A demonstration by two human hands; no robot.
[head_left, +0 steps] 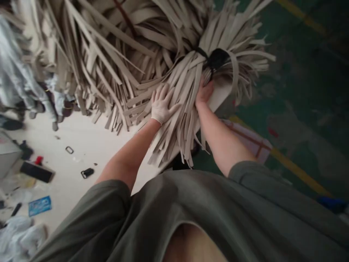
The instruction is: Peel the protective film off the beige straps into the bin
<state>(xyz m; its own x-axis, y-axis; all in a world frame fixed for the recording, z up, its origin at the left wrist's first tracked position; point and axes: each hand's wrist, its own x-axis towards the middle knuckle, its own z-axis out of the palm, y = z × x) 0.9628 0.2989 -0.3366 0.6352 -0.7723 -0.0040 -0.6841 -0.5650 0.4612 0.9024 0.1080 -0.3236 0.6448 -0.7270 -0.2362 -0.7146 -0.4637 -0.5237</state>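
Observation:
A thick bundle of beige webbing straps [188, 76] lies across the table's right edge, with a black tie [200, 51] around its middle. A black piece [218, 59] sits at that tie. My left hand [163, 105], in a thin white glove, lies spread and flat on the near half of the bundle. On the bundle's right side, close beneath the tie, my right hand [204, 92] grips the straps from the side and below; its fingertips are partly hidden. The far strap ends fan out over the floor side.
A large heap of similar straps [109, 47] fills the back of the white table [109, 145]. White cords [21, 65] hang at far left. Buckles [87, 173], a dark block [37, 171] and a blue packet [39, 205] lie left. A pale box [249, 138] stands on the green floor [300, 120].

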